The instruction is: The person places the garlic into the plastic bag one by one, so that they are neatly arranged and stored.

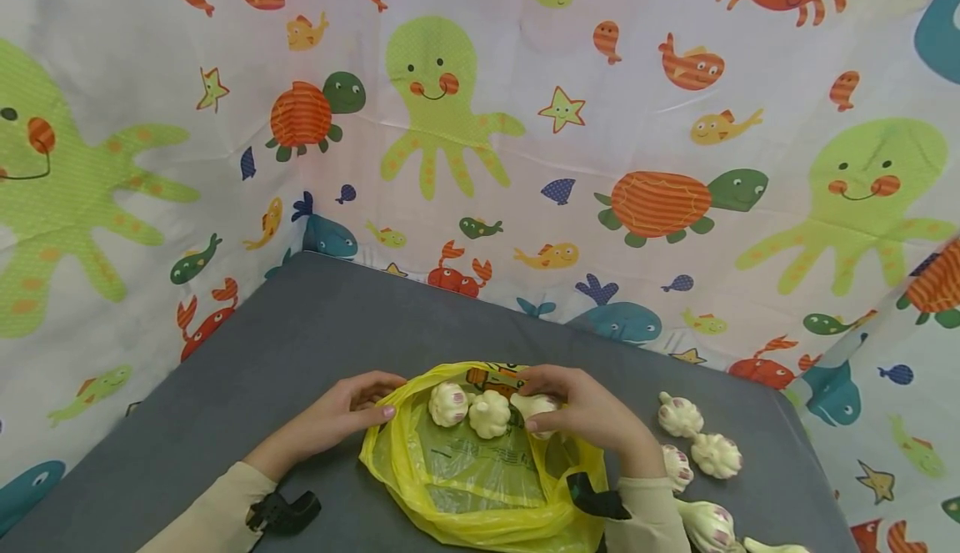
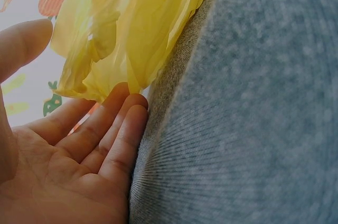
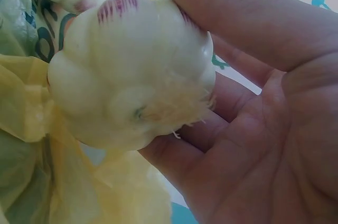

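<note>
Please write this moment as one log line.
right hand: holds garlic bulb at mouth of yellow bag; left hand: at bag's edge; inside: two bulbs; on table: more bulbs

I'm seeing smooth, satiny garlic (image 3: 119, 71) with rough, fibrous roots (image 3: 182, 102); my bag (image 1: 450, 526) is looking like crinkled, glossy plastic, my table (image 1: 352, 307) matt and finely ribbed.

A purple-streaked garlic bulb (image 3: 124, 71) is held at the open yellow bag (image 1: 491, 526).

The yellow bag (image 1: 487, 526) leaves room nearside — garlic bulbs (image 1: 489, 415) crowd its far end.
</note>
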`<state>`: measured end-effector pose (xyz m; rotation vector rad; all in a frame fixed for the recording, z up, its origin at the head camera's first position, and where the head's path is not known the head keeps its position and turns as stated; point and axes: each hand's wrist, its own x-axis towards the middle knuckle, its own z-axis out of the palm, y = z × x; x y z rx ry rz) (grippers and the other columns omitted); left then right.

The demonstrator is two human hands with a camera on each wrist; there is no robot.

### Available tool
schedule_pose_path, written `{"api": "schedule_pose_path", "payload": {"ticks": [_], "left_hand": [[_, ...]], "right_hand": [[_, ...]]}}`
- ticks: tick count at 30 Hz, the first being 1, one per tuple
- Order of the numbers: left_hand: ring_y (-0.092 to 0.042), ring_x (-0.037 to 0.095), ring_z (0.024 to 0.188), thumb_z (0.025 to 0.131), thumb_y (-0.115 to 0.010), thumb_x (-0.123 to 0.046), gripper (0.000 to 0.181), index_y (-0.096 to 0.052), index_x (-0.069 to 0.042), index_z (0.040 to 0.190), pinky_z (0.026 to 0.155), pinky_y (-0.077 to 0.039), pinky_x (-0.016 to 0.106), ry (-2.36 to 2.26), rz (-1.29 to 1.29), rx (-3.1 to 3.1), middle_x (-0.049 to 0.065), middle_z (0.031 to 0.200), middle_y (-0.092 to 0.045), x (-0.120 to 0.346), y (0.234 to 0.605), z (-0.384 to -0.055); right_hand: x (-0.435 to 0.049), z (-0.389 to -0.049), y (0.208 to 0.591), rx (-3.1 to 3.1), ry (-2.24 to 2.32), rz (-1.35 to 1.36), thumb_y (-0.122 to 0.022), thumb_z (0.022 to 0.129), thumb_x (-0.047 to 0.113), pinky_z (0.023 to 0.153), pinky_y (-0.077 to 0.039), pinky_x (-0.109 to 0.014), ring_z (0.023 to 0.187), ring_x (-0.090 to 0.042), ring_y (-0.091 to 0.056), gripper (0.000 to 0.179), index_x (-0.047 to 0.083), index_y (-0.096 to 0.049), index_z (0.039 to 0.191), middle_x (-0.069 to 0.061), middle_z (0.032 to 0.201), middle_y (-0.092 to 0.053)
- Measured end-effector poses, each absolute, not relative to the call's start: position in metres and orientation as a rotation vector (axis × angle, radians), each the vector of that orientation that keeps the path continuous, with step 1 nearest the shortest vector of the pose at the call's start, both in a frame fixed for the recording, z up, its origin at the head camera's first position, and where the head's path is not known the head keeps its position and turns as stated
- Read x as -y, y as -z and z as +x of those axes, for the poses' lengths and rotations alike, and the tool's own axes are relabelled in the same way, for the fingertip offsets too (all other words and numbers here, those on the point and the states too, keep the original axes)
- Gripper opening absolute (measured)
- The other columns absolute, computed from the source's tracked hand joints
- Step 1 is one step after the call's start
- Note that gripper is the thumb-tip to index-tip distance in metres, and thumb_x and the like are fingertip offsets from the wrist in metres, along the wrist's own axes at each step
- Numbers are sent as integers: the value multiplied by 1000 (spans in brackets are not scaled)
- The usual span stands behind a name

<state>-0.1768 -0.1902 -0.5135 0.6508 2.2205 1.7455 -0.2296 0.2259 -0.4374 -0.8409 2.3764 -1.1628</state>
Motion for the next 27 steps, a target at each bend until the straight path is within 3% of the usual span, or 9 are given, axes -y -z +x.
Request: {"api": "schedule_pose_path", "payload": {"ticks": [12, 21, 27], "left_hand": [[-58, 41, 136, 113, -64, -22, 48, -55, -2, 156, 102, -54, 29, -1737, 655, -2226, 19, 152, -60, 189, 513, -177], [-59, 40, 136, 113, -64, -22, 48, -56, -3, 156, 102, -53, 29, -1722, 638, -2249, 18, 151, -61, 190, 512, -176], [-59, 38, 136, 113, -65, -23, 48, -56, -3, 156, 103, -53, 28, -1718, 624, -2252, 18, 152, -61, 190, 512, -176]], "right_hand": [[-217, -231, 445, -2354, 1163, -814, -85, 99, 16, 107, -53, -50, 129, -30, -66, 59, 12, -64, 153, -5, 134, -73], [-210, -232, 452, -2375, 1132, -809, -87, 97, 22, 96, -56, -38, 120, -22, -69, 61, 15, -64, 154, 2, 129, -74], [-206, -232, 453, -2379, 1131, -805, -88, 96, 25, 100, -55, -41, 122, -22, -68, 62, 15, -64, 153, 2, 131, -74]]}}
